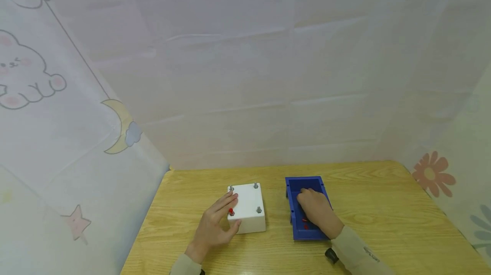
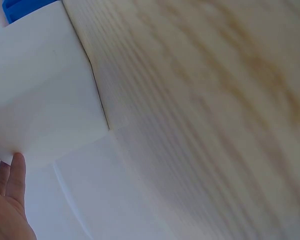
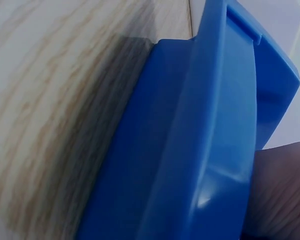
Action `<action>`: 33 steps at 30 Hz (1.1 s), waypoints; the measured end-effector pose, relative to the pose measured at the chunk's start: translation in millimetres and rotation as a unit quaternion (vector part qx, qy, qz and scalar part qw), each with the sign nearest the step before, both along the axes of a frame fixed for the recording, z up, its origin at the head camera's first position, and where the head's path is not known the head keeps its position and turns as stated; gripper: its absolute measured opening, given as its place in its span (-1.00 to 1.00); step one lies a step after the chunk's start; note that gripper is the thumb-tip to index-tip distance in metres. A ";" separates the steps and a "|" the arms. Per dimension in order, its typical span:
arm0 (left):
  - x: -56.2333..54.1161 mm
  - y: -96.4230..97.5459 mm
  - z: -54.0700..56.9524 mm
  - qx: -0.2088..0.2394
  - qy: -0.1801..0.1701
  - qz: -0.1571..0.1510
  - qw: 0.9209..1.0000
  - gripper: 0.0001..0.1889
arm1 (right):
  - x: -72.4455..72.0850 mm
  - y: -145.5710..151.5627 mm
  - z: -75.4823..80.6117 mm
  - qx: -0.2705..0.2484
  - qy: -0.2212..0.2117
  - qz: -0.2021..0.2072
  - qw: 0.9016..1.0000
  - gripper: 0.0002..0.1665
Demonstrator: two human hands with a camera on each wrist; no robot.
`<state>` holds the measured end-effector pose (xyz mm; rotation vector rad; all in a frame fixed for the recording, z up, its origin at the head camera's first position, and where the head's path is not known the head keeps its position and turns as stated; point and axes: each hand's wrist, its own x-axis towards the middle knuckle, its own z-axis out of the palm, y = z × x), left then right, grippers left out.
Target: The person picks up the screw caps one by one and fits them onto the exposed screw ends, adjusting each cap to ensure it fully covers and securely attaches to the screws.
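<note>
A white box (image 1: 248,204) stands on the table, with metal bolts (image 1: 258,209) upright at its top corners. The bolt at the near left corner bears a small red cap (image 1: 231,211). My left hand (image 1: 212,225) rests on the box's left side, fingers straight over the top edge and thumb at the near face. In the left wrist view, a fingertip touches the box's white wall (image 2: 45,90). To the right, my right hand (image 1: 316,209) reaches down into a blue bin (image 1: 310,235); its fingertips are hidden there. Small red pieces (image 1: 305,226) lie on the bin's floor near it.
The wood-grain table (image 1: 383,215) extends to both sides of the box and bin. A small black object (image 1: 331,255) shows beside the right sleeve. Pale printed sheets (image 1: 245,96) hang behind the table and at both sides.
</note>
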<state>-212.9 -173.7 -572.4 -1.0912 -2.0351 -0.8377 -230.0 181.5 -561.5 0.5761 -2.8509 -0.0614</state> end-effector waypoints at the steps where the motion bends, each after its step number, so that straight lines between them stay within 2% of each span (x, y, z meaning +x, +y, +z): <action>1: 0.1 0.0 -0.1 0.000 0.000 0.001 1.000 -0.45 | -0.1 0.0 0.1 -0.001 -0.004 -0.001 1.000 -0.81; 10: 0.2 0.4 -0.8 0.001 0.001 0.000 1.000 -0.45 | 0.2 0.9 2.8 -0.022 -0.020 0.000 1.000 -0.81; 20: -0.6 0.8 -0.4 0.000 0.006 -0.006 1.000 -0.45 | 1.5 2.8 8.4 -0.057 -0.039 0.021 0.997 -0.76; 28: -1.7 0.6 0.2 0.002 0.014 -0.011 1.000 -0.45 | -1.4 4.1 11.2 -0.046 -0.026 0.000 0.999 -0.80; 33: -2.6 1.1 0.5 0.005 0.020 -0.014 1.000 -0.46 | -0.9 5.6 15.7 -0.060 -0.024 0.008 0.998 -0.82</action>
